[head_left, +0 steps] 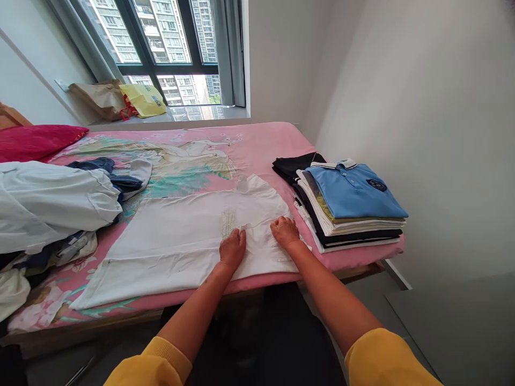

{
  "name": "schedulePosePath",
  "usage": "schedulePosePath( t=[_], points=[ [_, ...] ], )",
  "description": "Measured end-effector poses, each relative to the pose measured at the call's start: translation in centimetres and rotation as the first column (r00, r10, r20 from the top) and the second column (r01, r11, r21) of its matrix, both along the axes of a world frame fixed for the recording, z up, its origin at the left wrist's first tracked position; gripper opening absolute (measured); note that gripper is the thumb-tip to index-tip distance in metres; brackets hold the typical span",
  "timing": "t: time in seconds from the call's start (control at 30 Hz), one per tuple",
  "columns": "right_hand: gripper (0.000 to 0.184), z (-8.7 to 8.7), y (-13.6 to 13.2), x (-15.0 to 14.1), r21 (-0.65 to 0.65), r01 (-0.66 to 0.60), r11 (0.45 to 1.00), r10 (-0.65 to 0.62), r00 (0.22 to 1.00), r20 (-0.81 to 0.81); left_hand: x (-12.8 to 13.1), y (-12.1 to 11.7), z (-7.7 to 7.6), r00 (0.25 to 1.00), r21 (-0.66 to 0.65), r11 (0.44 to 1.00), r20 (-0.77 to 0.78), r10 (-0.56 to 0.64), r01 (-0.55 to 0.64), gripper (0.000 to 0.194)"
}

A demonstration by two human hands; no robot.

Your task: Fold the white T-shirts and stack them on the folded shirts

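Note:
A white T-shirt (169, 230) with a small block of print lies spread lengthwise on the bed, its hem end at the left and its creased upper part at the right. My left hand (233, 247) is closed on the shirt's cloth just below the print, the thumb pressed against the fingers. Close by on the right, my right hand (285, 231) has its fingers curled into the fabric near the shoulder area. Small wrinkles run between the two hands. The fingertips of both hands are partly hidden.
Beside my right hand stands a stack of folded clothes (358, 228) topped by a blue polo shirt (354, 190). A loose heap of clothes (56, 201) lies on the left of the pink bed (265, 142). Bags (147, 101) rest on the windowsill.

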State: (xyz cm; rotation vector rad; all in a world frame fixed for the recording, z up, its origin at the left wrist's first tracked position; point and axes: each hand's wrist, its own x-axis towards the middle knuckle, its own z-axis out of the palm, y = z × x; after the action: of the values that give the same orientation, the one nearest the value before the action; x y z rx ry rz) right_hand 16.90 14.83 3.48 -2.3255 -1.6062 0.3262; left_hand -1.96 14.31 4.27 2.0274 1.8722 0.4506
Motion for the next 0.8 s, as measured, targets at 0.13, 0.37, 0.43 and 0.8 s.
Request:
schedulePosePath(
  t=[0.13, 0.37, 0.43, 0.8],
  points=[
    [0.028, -0.5, 0.2, -0.6, 0.072, 0.003, 0.997, -0.007, 0.999, 0.052, 0.0, -0.2, -0.9, 0.999, 0.031, 0.999, -0.014, 0.041, -0.041, 0.033],
    [0.026, -1.0, 0.6, -0.5, 0.046, 0.035, 0.998, -0.038, 0.998, 0.059, -0.3, -0.6, -1.5, 0.993, 0.104, 0.994, 0.118, 0.009, -0.022, 0.029],
    [0.025, -1.3, 0.5, -0.4, 0.083, 0.027, 0.996, -0.034, 0.995, 0.09, -0.3, -0.5, -1.4, 0.989, 0.071, 0.996, 0.139, 0.048, -0.059, 0.029],
    [0.024, -2.3, 0.6, -0.6, 0.128, 0.059, 0.99, -0.08, 0.984, 0.161, -0.6, 1.0, -0.3, 0.995, 0.036, 0.999, 0.096, 0.017, -0.021, 0.031]
  ],
)
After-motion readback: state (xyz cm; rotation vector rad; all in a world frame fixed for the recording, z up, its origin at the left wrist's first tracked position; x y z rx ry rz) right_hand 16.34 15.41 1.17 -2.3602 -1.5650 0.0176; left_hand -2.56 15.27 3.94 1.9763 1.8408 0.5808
